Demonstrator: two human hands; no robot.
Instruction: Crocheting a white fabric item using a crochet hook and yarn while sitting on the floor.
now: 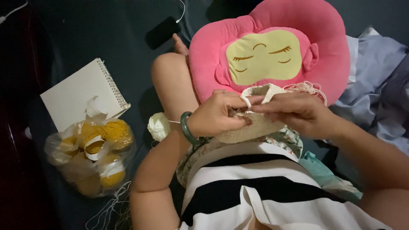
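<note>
— Why are both hands bunched so close together over the lap?

— They share one beige crocheted piece [255,125]; the left hand [215,115] pinches its edge with cream yarn looped over a finger, seemingly for tension; the right hand [294,111] is closed on the same spot, any hook hidden from view

— And the pink cushion [324,47]?

— It sits on the knees just behind the piece, likely as a prop; the cream yarn ball [158,126] lies by the left wrist, feeding the strand; the bag of yellow yarn [91,157] and notebook [79,93] stay aside on the dark floor
</note>
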